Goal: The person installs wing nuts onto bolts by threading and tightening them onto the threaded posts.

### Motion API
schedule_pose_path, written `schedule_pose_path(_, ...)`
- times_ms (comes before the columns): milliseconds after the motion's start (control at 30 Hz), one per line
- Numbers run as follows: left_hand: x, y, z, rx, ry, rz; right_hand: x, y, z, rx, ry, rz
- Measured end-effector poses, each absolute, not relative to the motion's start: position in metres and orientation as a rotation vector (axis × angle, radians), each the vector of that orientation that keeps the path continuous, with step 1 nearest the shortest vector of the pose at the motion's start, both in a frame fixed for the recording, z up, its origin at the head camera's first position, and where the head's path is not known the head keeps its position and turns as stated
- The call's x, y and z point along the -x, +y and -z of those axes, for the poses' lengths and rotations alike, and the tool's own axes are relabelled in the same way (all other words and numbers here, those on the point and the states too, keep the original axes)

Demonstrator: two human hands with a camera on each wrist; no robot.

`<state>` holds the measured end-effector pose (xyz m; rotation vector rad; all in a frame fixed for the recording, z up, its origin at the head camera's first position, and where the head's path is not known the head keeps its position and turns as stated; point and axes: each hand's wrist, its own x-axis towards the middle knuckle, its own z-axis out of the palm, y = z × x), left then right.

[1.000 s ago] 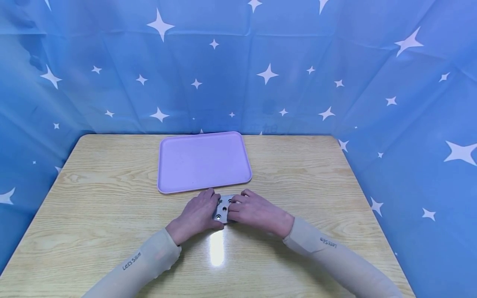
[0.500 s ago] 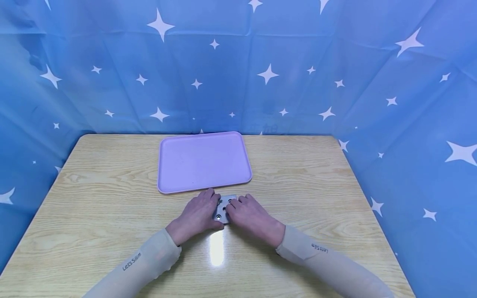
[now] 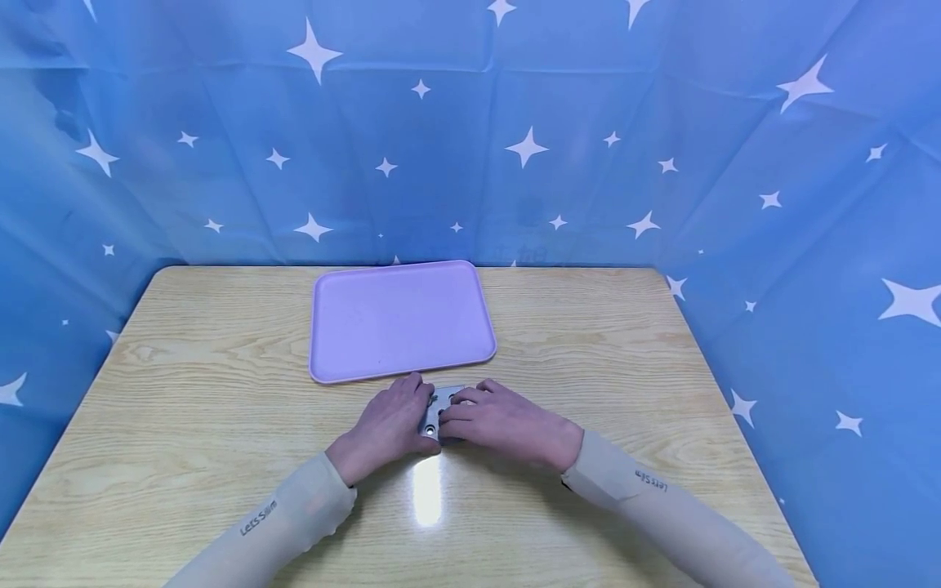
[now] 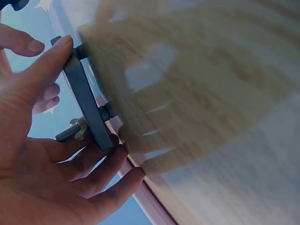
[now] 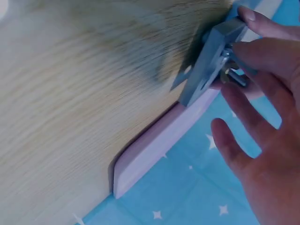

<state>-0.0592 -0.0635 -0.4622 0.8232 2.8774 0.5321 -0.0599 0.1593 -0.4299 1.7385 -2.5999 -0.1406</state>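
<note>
A grey metal plate [image 3: 443, 396] with round holes stands off the table on short feet, just in front of the tray. My left hand [image 3: 390, 420] grips its left side, the thumb on the near end and fingers at the far end. From the plate's top rises a threaded bolt [image 4: 65, 133] carrying a brass-coloured wing nut [image 4: 80, 129]. My right hand [image 3: 507, 425] bends over the plate's right part. In the right wrist view its thumb and index finger pinch a second wing nut [image 5: 228, 52] on the plate, partly hidden by the fingers.
Behind the hands lies a shallow purple tray [image 3: 400, 318] with a raised rim. The wooden table [image 3: 603, 351] reaches back to a blue curtain [image 3: 470, 188] printed with white stars, which also hangs along both sides.
My right hand turned inward at the plate half a second ago and has now swung back out, its fingers spread a little further left. The left hand and plate have stayed put.
</note>
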Motion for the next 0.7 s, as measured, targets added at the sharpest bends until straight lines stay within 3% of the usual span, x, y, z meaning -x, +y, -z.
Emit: schedule_pose_path(700,0.059,-0.062,0.462,-0.788,2.866,-0.520,0.054,0.149,0.447,-1.522,-2.472,0.213)
